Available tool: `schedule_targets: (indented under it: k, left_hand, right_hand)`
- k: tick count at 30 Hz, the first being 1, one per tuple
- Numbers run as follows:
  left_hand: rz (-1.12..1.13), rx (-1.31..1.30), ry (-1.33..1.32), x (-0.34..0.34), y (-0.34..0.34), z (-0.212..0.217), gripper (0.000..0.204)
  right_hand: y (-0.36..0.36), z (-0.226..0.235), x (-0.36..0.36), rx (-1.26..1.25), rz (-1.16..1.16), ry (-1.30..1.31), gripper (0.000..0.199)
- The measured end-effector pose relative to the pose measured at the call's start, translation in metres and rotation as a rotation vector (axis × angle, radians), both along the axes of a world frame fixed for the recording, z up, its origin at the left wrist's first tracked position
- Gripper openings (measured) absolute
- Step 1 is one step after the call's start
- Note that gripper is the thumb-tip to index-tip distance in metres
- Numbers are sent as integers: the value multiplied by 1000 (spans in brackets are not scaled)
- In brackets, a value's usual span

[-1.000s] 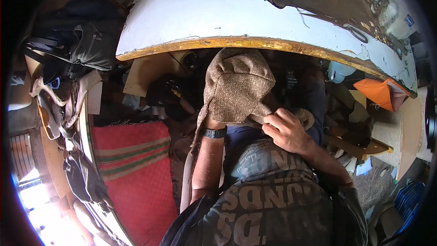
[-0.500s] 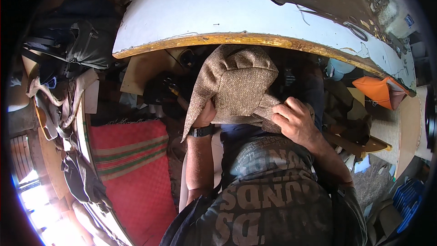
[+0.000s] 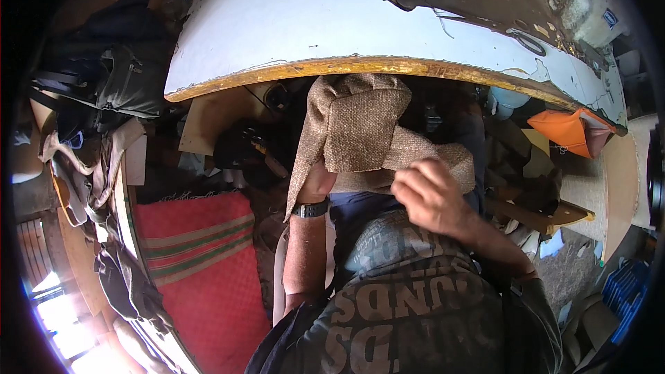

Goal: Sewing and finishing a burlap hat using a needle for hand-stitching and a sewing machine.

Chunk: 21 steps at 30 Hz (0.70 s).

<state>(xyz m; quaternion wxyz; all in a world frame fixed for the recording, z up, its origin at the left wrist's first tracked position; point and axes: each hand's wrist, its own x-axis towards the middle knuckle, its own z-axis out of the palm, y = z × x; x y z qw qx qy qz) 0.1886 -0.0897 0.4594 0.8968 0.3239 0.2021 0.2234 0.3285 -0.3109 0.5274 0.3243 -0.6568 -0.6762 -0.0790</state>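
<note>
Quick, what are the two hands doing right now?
Left hand: closed on the brown cloth, mostly hidden under it.
Right hand: fingers curled, resting on the same cloth.

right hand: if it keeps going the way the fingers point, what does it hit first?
Probably the tan woven cloth: the right hand points up-left with its fingertips at the cloth's lower fold. The white tabletop edge lies beyond; depth unclear.

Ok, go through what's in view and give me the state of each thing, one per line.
Cloth: brown, coarse weave, folded over itself, held up under the table edge.
Left hand: mostly hidden under the cloth, gripping it.
Right hand: fingers curled on the cloth's lower right edge.
Table: white top, paint chipped, worn yellow edge.
Rug: red with stripes, lying flat.
Bag: dark, slumped, apparently closed.
Orange piece: folded, lying at the right.
</note>
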Motion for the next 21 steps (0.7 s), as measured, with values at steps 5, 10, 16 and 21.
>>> schedule_targets:
  k: [5, 10, 16, 21]
  left_hand:
    - [12, 24, -33, 7, -5, 5, 58]
    - [-51, 64, -27, -1, 1, 10, 61]
    - [65, 312, 145, 6, -5, 14, 63]
    - [108, 334, 242, -18, 0, -23, 54]
  right_hand:
    - [28, 0, -24, -686, 399, 1141, 36]
    - [64, -22, -26, -526, 401, 1766, 51]
    - [63, -48, -30, -204, 155, 1962, 34]
    - [42, -52, -12, -279, -20, 1645, 31]
